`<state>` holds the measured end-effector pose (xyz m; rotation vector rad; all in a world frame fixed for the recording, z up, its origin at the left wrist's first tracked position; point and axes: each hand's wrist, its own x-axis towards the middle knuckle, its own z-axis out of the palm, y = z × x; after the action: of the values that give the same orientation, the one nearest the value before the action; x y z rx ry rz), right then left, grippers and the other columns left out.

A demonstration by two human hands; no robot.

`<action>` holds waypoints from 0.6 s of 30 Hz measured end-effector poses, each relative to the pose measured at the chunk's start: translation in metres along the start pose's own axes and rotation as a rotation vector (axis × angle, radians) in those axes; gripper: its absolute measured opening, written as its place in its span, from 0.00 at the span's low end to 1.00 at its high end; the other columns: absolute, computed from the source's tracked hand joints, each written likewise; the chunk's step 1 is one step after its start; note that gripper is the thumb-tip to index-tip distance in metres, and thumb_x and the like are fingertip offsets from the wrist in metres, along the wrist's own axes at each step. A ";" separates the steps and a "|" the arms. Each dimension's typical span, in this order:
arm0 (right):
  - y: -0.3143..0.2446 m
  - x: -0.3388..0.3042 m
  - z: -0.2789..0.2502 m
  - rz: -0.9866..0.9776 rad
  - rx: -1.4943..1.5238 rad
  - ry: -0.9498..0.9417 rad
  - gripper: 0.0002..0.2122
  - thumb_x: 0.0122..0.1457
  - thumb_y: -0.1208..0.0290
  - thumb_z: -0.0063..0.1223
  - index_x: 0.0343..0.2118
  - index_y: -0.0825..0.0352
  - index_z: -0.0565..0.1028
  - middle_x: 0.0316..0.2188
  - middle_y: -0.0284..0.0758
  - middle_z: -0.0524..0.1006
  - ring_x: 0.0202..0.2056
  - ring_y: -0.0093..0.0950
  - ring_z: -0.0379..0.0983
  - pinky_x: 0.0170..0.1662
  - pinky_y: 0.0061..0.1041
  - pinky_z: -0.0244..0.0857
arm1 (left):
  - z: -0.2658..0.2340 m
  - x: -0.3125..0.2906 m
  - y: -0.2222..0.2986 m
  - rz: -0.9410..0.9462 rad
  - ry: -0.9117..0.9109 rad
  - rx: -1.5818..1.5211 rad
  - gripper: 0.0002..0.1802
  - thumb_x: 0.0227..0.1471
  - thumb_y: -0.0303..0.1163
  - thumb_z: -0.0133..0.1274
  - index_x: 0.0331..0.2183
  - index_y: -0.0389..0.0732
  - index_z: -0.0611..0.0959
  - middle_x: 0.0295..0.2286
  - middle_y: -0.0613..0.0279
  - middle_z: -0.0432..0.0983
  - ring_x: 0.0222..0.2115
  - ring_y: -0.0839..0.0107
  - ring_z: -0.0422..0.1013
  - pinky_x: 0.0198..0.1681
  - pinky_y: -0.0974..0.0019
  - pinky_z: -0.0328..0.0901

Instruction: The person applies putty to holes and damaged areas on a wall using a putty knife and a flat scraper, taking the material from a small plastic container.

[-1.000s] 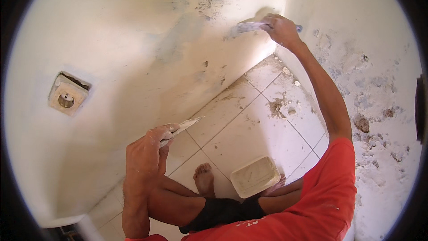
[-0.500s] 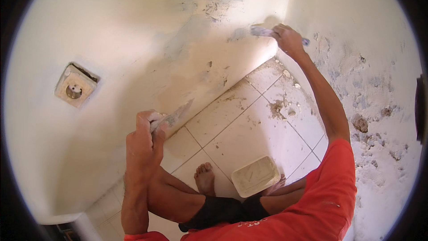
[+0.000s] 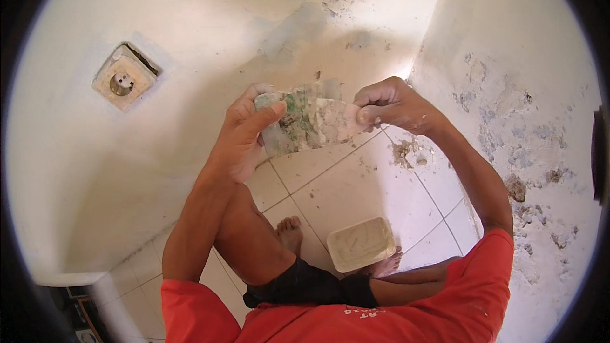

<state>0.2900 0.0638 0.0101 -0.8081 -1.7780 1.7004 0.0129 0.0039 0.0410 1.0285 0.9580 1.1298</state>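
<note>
My left hand [image 3: 244, 127] is closed on a flat, plaster-smeared scraper [image 3: 274, 132], greenish and grey, with its thumb on the top face. My right hand [image 3: 393, 107] grips a second putty knife [image 3: 343, 119], whose pale, plaster-coated surface meets or overlaps the first one. Lumpy whitish filler [image 3: 323, 114] lies where the two come together; motion blurs this area, and the exact border between the tools cannot be made out. Both hands are raised in front of the wall, above the floor tiles.
A pale rectangular tub [image 3: 362, 244] with whitish filler stands on the tiles by my feet. A loose-fitting socket [image 3: 125, 78] sits in the left wall. The right wall [image 3: 527, 133] has rough, flaking patches. Debris [image 3: 406, 152] lies near the corner.
My right hand has come away from the wall near the corner, back and left to the other scraper. My left hand has risen and moved right, turning its scraper flat.
</note>
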 end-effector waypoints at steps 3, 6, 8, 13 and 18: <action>-0.005 -0.002 0.001 -0.010 -0.060 0.012 0.09 0.55 0.69 0.60 0.28 0.70 0.79 0.21 0.29 0.75 0.23 0.18 0.69 0.27 0.19 0.62 | 0.001 0.001 0.000 0.017 -0.044 -0.068 0.15 0.55 0.27 0.55 0.44 0.39 0.70 0.34 0.65 0.73 0.36 0.78 0.71 0.40 0.71 0.68; -0.010 -0.006 -0.008 -0.022 -0.141 0.090 0.10 0.55 0.68 0.60 0.28 0.71 0.79 0.21 0.29 0.74 0.23 0.18 0.68 0.27 0.20 0.61 | -0.003 0.003 -0.002 0.068 -0.097 -0.099 0.16 0.56 0.26 0.54 0.45 0.38 0.69 0.35 0.64 0.74 0.37 0.77 0.71 0.43 0.69 0.69; -0.006 -0.009 -0.018 -0.020 -0.153 0.127 0.11 0.56 0.67 0.60 0.28 0.72 0.79 0.20 0.29 0.74 0.24 0.19 0.68 0.27 0.20 0.61 | -0.006 0.005 -0.004 0.093 -0.107 -0.111 0.16 0.56 0.25 0.54 0.45 0.38 0.69 0.35 0.64 0.73 0.37 0.77 0.71 0.43 0.69 0.69; 0.012 -0.019 -0.042 0.072 -0.493 0.302 0.11 0.57 0.67 0.58 0.29 0.72 0.78 0.19 0.32 0.73 0.23 0.19 0.66 0.28 0.21 0.60 | 0.000 0.007 -0.003 0.205 -0.015 -0.006 0.16 0.56 0.25 0.53 0.45 0.37 0.69 0.35 0.65 0.73 0.37 0.79 0.70 0.40 0.71 0.68; -0.031 -0.041 -0.018 -0.020 -0.690 0.391 0.09 0.55 0.68 0.60 0.28 0.70 0.78 0.19 0.33 0.74 0.21 0.21 0.67 0.26 0.23 0.62 | -0.006 0.009 -0.007 0.294 0.118 0.097 0.14 0.57 0.25 0.53 0.44 0.38 0.69 0.33 0.65 0.72 0.33 0.81 0.69 0.33 0.75 0.66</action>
<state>0.3291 0.0446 0.0424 -1.2917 -2.0689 0.8058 0.0105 0.0123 0.0319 1.2198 0.9838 1.4106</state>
